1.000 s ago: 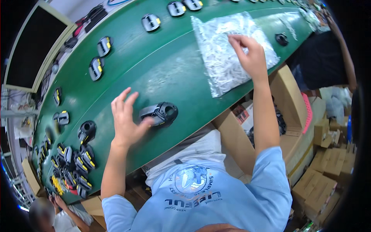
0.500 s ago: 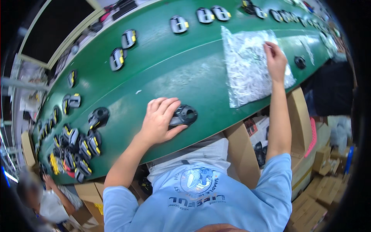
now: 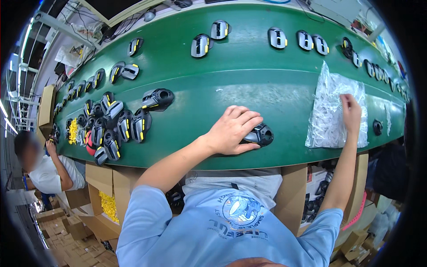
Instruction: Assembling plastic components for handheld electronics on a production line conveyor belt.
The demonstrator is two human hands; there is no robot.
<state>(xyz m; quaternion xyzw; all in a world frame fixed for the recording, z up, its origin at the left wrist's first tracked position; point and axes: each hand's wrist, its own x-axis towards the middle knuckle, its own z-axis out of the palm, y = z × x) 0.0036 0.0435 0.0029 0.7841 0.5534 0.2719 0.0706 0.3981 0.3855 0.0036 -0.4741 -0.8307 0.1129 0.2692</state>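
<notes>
My left hand (image 3: 232, 131) rests over a black and grey plastic housing (image 3: 266, 135), fingers curled across its left part and thumb along the near side. The round opening at its right end stays uncovered. Over at the right, my right hand (image 3: 351, 111) is above a clear plastic bag (image 3: 321, 127) filled with small whitish pieces. Its thumb and fingertips are pinched together at the bag; whatever is between them is too small to make out.
A heap of similar housings (image 3: 124, 124) lies left on the green table (image 3: 187, 133), beside yellow parts (image 3: 73, 129). More housings (image 3: 278, 38) line the far side. A small black part (image 3: 377, 127) sits right of the bag. Open cartons (image 3: 291, 196) stand below the near edge. A co-worker (image 3: 49, 169) is at far left.
The view has swung toward the left, so the table's contents appear farther right. My left hand remains on the housing, and my right hand stays pinched over the bag.
</notes>
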